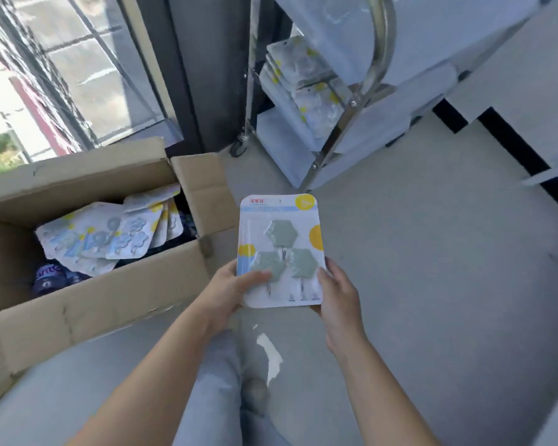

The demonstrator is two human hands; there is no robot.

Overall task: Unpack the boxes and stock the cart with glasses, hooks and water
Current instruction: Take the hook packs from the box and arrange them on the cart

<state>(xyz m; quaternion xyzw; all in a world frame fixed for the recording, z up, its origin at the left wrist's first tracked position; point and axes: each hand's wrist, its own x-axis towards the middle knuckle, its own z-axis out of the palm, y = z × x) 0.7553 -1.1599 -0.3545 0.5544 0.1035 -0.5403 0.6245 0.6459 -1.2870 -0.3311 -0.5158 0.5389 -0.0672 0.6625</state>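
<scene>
Green hooks on a card (281, 252) are held above the floor, left hand (229, 288) and right hand (337, 289) gripping its lower edges, between box (87, 304) and cart (339, 123).

Fingers of left hand (229, 289) lie behind the hook pack (280, 251), out of sight; only the thumb shows on its front. Right hand (337, 291): fingers likewise hidden behind pack's right edge. Print on the pack header too small and blurred to read. Cardboard box (87, 304) cut off by the left picture edge; its lower contents covered by loose hook packs (110, 235). Dark bottles (50, 278) beneath them only partly exposed, label unreadable. Cart (345, 111) cut off at the top edge; packs on its shelf (306, 88) blurred, designs not discernible. Cart's far wheels hidden; one caster (239, 146) visible.
</scene>
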